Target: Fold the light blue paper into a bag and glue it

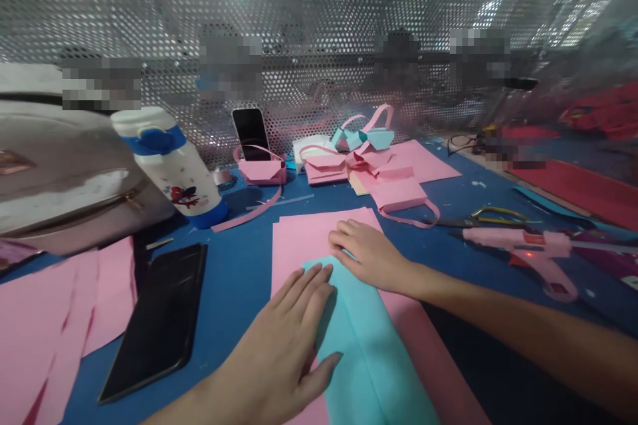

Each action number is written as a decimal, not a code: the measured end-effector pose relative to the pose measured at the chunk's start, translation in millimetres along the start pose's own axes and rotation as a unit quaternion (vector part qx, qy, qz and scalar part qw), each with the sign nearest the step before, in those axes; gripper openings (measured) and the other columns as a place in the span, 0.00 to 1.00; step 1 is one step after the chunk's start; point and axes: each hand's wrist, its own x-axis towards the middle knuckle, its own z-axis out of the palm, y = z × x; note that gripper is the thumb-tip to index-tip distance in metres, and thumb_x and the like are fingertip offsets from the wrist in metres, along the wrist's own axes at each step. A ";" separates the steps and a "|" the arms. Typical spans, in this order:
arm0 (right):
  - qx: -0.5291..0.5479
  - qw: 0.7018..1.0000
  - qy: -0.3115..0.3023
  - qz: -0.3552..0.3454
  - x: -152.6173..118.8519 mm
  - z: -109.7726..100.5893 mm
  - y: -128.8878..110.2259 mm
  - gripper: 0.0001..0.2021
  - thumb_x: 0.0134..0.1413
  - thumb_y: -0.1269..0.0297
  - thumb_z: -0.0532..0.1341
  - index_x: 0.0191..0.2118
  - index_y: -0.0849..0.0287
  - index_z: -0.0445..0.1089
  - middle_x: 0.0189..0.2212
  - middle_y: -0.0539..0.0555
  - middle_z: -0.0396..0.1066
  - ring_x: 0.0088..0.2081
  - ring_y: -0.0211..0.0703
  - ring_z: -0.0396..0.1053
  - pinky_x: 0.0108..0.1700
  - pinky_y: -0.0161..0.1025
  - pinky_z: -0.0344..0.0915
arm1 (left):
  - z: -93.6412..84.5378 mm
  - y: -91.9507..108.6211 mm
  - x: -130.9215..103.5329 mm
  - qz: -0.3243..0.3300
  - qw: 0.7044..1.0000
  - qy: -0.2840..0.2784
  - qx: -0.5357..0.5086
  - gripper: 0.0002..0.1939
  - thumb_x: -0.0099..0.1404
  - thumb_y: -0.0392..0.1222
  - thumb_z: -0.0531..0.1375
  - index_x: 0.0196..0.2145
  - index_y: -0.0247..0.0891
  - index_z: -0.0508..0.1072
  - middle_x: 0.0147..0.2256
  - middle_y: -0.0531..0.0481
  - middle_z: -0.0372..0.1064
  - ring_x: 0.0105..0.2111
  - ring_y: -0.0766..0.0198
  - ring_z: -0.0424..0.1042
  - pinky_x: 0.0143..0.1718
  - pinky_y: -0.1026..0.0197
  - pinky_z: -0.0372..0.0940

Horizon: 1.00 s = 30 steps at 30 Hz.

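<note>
A folded turquoise sheet of paper [366,352], with a crease running along its length, lies on a stack of pink paper [299,236] in front of me. My left hand [294,325] rests flat on the sheet's left side, fingers stretched out and thumb apart. At the sheet's far edge, my right hand [369,255] has its fingers curled in, and a bit of turquoise shows between them. Beyond the stack, a pink paper bag with a strap [399,192] lies on its side.
Left are a black phone [159,319], pink sheets [44,319] and a bottle [174,166]. Small pink paper bags [262,171] and another phone [250,131] stand at the back. Right are a pink glue gun [523,242] and scissors [498,216]. A perforated metal screen [309,33] closes off the back.
</note>
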 end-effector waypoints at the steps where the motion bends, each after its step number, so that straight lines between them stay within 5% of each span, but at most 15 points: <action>1: -0.001 1.000 -0.001 0.001 -0.2 0.2 -0.1 0.09 0.67 0.69 0.52 0.35 0.58 0.65 0.35 0.53 0.65 0.37 0.44 0.61 0.40 0.40 0.56 | -0.1 0.2 0.6 -0.003 1.000 0.006 -0.006 0.32 0.69 0.52 0.55 0.63 0.30 0.53 0.67 0.34 0.46 0.67 0.47 0.46 0.65 0.39 0.49; 6: -0.013 1.000 -0.001 0.003 -0.9 1.7 0.3 0.09 0.67 0.68 0.51 0.36 0.58 0.66 0.36 0.54 0.65 0.38 0.45 0.61 0.40 0.41 0.56 | -1.2 0.6 1.5 0.001 1.000 -0.020 0.002 0.37 0.70 0.50 0.55 0.69 0.38 0.43 0.68 0.36 0.44 0.67 0.43 0.46 0.63 0.35 0.51; 11: -0.019 1.000 -0.001 -0.001 -0.8 0.8 0.4 0.09 0.68 0.67 0.51 0.36 0.59 0.65 0.36 0.54 0.65 0.38 0.45 0.61 0.40 0.40 0.56 | -2.2 0.1 0.1 0.007 0.999 -0.035 0.010 0.37 0.70 0.50 0.55 0.69 0.40 0.44 0.69 0.37 0.38 0.67 0.40 0.44 0.63 0.34 0.50; 20: -0.006 1.000 0.006 0.000 -1.9 2.1 1.4 0.09 0.67 0.68 0.51 0.35 0.58 0.65 0.36 0.54 0.65 0.37 0.45 0.61 0.40 0.41 0.56 | -10.9 -5.2 13.9 -0.011 1.000 -0.016 -0.018 0.29 0.67 0.47 0.57 0.64 0.39 0.59 0.63 0.42 0.58 0.60 0.45 0.58 0.60 0.40 0.56; 30: 0.036 0.999 0.016 0.004 -3.7 -0.6 1.1 0.07 0.63 0.73 0.52 0.34 0.58 0.62 0.35 0.53 0.66 0.37 0.45 0.61 0.40 0.40 0.57 | -8.1 -4.9 13.6 -0.004 1.000 -0.008 -0.005 0.29 0.68 0.44 0.56 0.64 0.39 0.58 0.65 0.39 0.54 0.63 0.45 0.55 0.63 0.38 0.52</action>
